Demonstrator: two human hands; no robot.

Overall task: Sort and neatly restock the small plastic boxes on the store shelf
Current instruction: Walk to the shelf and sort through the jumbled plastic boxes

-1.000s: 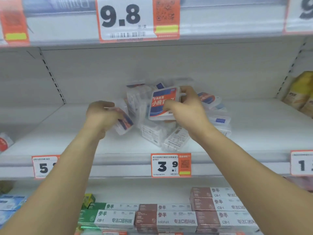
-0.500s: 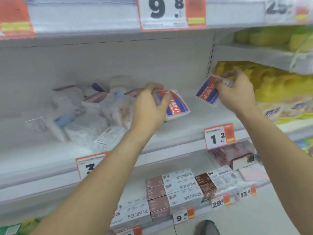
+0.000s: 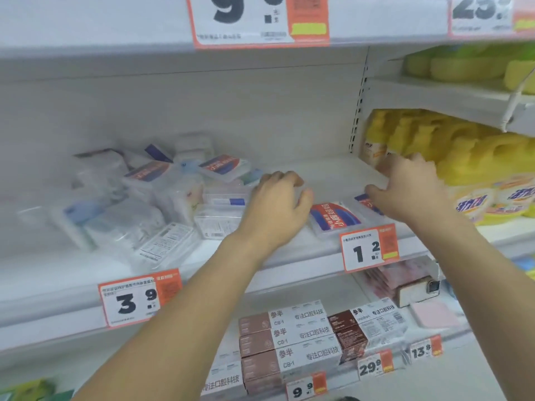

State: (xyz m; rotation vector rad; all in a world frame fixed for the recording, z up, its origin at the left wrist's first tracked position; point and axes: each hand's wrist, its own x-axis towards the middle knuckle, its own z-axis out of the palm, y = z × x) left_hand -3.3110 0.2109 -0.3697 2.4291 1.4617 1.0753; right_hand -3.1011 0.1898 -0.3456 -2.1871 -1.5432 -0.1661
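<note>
Clear plastic, red and blue on its label, made up the box [image 3: 335, 217] lying flat near the front edge of the shelf [image 3: 324, 169], with the left hand [image 3: 278, 206] just beside it, fingers curled loosely and pinching nothing. A second box [image 3: 369, 202] lay just to its right, under the right hand [image 3: 405, 186], whose fingers were spread across it, though whether they pinched it could not be told. To do this step well, both boxes wanted squaring side by side, labels facing one way, behind the price tag [image 3: 369, 248] and well apart from the jumbled pile of boxes [image 3: 162, 198] on the left.
</note>
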